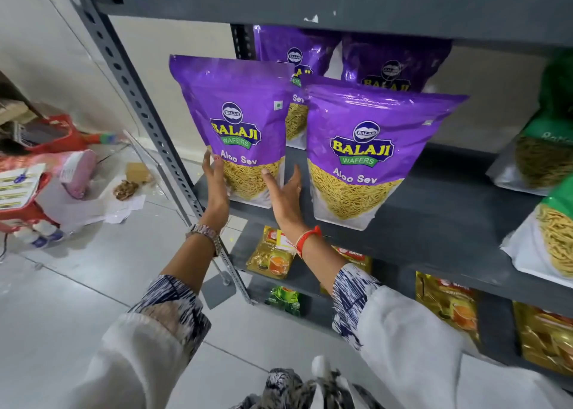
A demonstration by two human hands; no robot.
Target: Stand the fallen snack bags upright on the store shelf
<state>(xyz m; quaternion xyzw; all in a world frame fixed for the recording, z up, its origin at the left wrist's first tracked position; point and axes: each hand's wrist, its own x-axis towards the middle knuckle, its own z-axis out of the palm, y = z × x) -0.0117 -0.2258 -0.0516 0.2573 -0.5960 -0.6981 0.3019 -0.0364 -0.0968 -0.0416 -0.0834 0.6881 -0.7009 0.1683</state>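
Two purple Balaji Aloo Sev bags stand upright at the front of the grey shelf [434,222]. The left purple bag [238,123] has my hands on either side of its lower part. My left hand [215,185] touches its left edge with fingers spread. My right hand [286,194] is flat against its right edge, fingers apart. The right purple bag [369,148] stands free beside it. Two more purple bags [297,52] stand behind them.
Green-topped sev bags [545,148] sit at the shelf's right end. Tea packets [273,256] fill the lower shelf. The perforated grey upright [136,98] runs down on the left. Red bags and clutter [46,167] lie on the tiled floor at the left.
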